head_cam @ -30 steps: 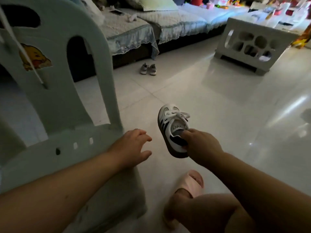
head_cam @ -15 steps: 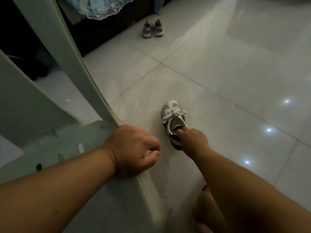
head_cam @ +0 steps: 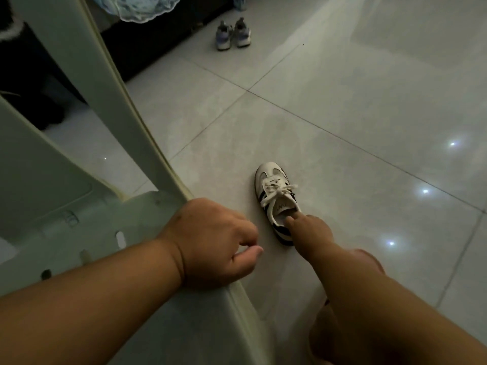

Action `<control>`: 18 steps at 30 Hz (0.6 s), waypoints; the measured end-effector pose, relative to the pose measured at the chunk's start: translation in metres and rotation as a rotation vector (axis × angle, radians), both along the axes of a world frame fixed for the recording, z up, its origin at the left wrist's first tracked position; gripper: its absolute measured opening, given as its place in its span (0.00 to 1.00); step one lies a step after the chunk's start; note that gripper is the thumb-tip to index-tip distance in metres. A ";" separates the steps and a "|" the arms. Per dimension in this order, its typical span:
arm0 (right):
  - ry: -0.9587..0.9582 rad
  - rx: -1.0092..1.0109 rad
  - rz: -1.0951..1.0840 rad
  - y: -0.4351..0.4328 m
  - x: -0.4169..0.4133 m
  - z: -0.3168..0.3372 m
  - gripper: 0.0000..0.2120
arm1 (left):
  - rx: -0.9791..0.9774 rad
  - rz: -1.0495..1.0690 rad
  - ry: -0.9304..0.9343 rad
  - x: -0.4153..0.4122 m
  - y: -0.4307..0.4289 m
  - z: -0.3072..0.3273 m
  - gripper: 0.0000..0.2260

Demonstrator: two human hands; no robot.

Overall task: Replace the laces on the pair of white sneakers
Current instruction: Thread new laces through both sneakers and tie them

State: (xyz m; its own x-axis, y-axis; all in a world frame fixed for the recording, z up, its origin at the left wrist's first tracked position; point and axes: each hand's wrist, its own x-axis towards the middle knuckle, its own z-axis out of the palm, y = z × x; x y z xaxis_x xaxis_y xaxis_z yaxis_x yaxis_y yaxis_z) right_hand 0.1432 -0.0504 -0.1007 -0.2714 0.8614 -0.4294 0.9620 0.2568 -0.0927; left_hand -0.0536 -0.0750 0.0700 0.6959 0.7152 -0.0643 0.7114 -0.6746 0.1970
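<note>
Since a second ago the left hand [head_cam: 210,243] has changed from spread fingers to fingers curled in toward the palm. Nothing shows between them, and its heel rests on the front right corner of the chair seat [head_cam: 79,233]. The white sneaker [head_cam: 266,175] stands upright on the floor [head_cam: 355,106] just off that corner, with its toe pointing away from the person and its white laces [head_cam: 279,192] still threaded and tied. The right hand [head_cam: 312,230] reaches down to it. Two fingertips [head_cam: 290,221] are hooked at the heel opening and pinch the collar, while the rest of the hand covers the heel.

Open tile runs from the sneaker's toe and right side toward the far and right edges of the floor, crossed only by grout lines and small light reflections. To the left, room is tight. The chair's slanted back post [head_cam: 110,101] rises from the seat's rear corner, and the seat's front edge lies between the two forearms. A bare knee [head_cam: 342,325] sits below the right forearm. Well apart, at the far edge of the floor, a pair of small grey shoes [head_cam: 233,35] stands beside a dark furniture base [head_cam: 158,43] with a lace-trimmed cloth [head_cam: 147,9] hanging over it.
</note>
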 end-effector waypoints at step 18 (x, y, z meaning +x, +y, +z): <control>0.084 0.162 -0.015 0.002 -0.018 0.044 0.22 | -0.019 0.052 0.092 -0.012 -0.018 0.008 0.21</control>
